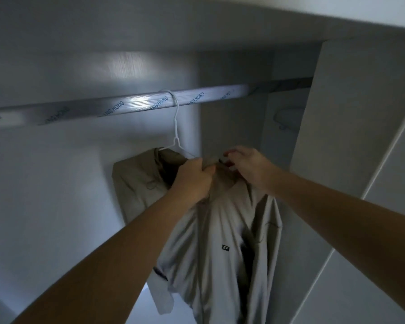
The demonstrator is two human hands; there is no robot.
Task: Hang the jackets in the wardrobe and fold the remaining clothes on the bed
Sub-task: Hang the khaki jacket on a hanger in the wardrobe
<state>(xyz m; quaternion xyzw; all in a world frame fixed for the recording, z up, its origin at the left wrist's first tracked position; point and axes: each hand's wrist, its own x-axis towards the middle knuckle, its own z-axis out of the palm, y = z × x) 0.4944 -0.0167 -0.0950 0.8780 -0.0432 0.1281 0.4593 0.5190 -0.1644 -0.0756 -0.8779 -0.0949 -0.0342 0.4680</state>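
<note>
Pale grey-beige fabric jacket (211, 230): plain cloth in one colour, no pattern; the inside at the neck is darker, olive-brown.
Small dark rectangular logo patch (225, 247): almost black with a pale mark in it, on the chest of the jacket.
Thin white wire hanger (176, 127): white along all its length.
Silver metal wardrobe rail (136, 104): shiny silver-grey with fine lengthwise lines; blue printed letters repeat along it.
White wardrobe panels (56, 183): plain white, looking bluish-grey in the shade; one bright patch above the rail.
</note>
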